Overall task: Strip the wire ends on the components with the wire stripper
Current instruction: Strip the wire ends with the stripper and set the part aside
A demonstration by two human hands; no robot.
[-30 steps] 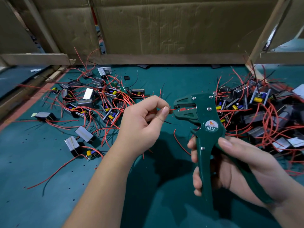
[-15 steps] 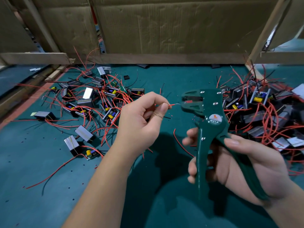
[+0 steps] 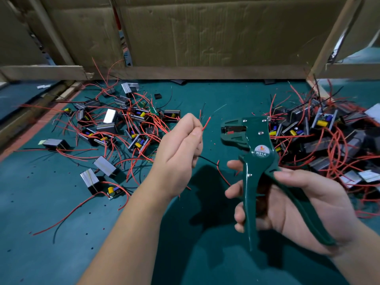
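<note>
Green wire stripper [image 3: 255, 140], upright, jaws leftward, just clear of red wire end [image 3: 206, 124]; wired components [image 3: 105, 166] heaped both sides.

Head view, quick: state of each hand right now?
Left hand: pinches a thin red insulated wire near its end.
Right hand: holds the dark green metal wire stripper by its handles.

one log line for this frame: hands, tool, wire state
left hand: pinches red wire | right hand: holds wire stripper | wire: outside jaws, tip looks bare
</note>
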